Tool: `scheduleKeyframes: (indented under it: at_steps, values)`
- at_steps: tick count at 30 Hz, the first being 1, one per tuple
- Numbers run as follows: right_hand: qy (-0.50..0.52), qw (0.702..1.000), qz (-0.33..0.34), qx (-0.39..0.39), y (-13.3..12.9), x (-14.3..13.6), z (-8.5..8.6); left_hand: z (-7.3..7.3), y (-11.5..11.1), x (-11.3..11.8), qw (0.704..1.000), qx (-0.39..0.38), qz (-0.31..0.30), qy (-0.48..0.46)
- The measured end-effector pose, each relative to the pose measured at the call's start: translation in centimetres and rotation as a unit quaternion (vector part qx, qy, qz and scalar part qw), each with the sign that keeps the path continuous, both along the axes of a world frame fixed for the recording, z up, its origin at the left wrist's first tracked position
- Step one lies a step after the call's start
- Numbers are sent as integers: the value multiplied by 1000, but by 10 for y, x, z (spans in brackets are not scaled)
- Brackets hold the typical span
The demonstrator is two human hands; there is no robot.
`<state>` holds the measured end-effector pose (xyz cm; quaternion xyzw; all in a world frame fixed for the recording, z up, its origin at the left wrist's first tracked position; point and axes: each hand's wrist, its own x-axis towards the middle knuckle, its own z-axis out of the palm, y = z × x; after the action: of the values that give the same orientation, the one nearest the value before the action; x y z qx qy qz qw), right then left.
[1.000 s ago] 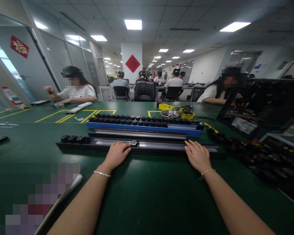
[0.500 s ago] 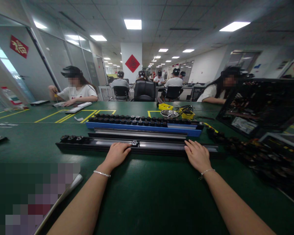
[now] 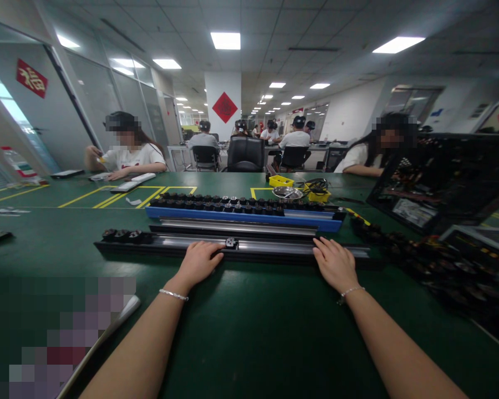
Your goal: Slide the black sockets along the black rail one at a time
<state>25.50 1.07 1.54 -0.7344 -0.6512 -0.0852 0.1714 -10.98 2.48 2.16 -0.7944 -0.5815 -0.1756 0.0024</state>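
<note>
A long black rail (image 3: 274, 247) with a shiny metal channel lies across the table in front of me. In its channel sits a small black module (image 3: 231, 243) with a light metal face. The index finger of my left hand (image 3: 200, 259) reaches to this module's left side, while the thumb lies toward the rail's near edge. My right hand (image 3: 336, 263) rests with fingers stretched out over the rail, well to the right of the module. Several similar modules (image 3: 122, 235) are grouped at the rail's left end. The undersides of both hands are hidden.
Behind the rail lies another metal strip (image 3: 237, 227), then a blue rail (image 3: 241, 215) bearing several modules. A heap of black parts (image 3: 436, 266) and an open black case (image 3: 449, 177) are at right. A metal dish (image 3: 286, 193) stands farther back. Co-workers (image 3: 128, 152) sit beyond.
The small module has slid slightly to the right along the channel, with my left index finger following it. My right hand has stayed in place.
</note>
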Motion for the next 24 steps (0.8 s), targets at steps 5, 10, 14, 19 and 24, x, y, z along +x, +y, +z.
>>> scheduleKeyframes:
  at_steps: [5, 10, 14, 19, 24]
  values:
    - [-5, 1000, -1, -2, 1, 1, -1, 1, 0, 1, 1000, -1, 1, 1]
    - [-9, 1000, -8, 5, 2, 1, -3, 2, -2, 2, 1000, 4, 2, 14]
    - [-13, 1000, -7, 12, 2, 1, -4, 2, -3, 3, 1000, 9, 3, 19]
    - [-14, 1000, -4, 9, 2, 1, -3, 2, -3, 6, 1000, 12, 10, 19]
    - [-8, 1000, -4, 8, 2, 0, -3, 1, -4, 7, 1000, 13, 16, 22]
